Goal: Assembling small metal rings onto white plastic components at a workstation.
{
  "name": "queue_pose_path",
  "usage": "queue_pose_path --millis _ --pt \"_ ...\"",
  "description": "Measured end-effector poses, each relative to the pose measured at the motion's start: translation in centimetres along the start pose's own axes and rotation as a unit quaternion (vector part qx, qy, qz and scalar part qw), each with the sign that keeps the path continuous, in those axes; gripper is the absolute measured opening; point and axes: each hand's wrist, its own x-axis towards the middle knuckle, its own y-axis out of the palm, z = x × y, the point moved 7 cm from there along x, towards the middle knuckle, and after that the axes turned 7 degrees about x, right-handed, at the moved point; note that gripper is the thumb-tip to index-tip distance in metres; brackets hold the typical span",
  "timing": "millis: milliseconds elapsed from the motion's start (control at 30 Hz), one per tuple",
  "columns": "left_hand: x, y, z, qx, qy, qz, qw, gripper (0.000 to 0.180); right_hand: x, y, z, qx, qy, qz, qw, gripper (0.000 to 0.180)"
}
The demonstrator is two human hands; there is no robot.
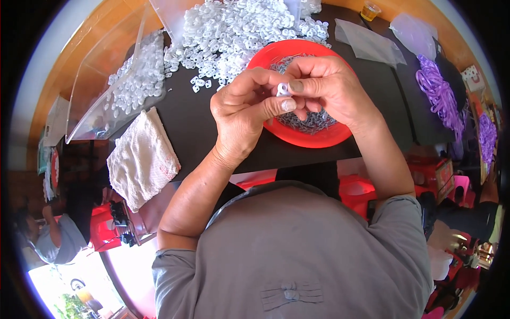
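Over the red bowl [324, 139], both my hands meet at a small white plastic piece [282, 90] with a hole in it. My left hand [239, 106] is closed, its thumb and fingers pinching this piece from the left. From the right, my right hand [332, 85] is closed too, its thumb and forefinger pressed against the same piece. Whether the right fingers also hold a smaller part is hidden. Many thin grey metal pieces [308, 125] lie in the bowl below. Behind the hands spreads a large heap of similar white plastic pieces [228, 32] on the dark table [191, 111].
Left stands a tilted transparent bin [85, 119] with white pieces [139, 74]; a folded whitish cloth [143, 159] hangs over the near edge. Right are a plastic bag [369, 42], a cup of yellow liquid [370, 10] and purple straps [438, 95]. Another person [58, 236] sits far left.
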Motion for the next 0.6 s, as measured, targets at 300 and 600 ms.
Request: queue_pose_path --millis 300,600 --pt "-0.5 0.0 -0.2 0.031 0.043 -0.001 0.999 0.020 -0.2 0.7 -0.3 0.034 0.014 0.046 0.998 0.018" --pt "-0.3 -0.3 -0.2 0.036 0.087 0.005 0.996 0.018 0.3 0.9 -1.5 0.103 0.014 0.076 0.992 0.018"
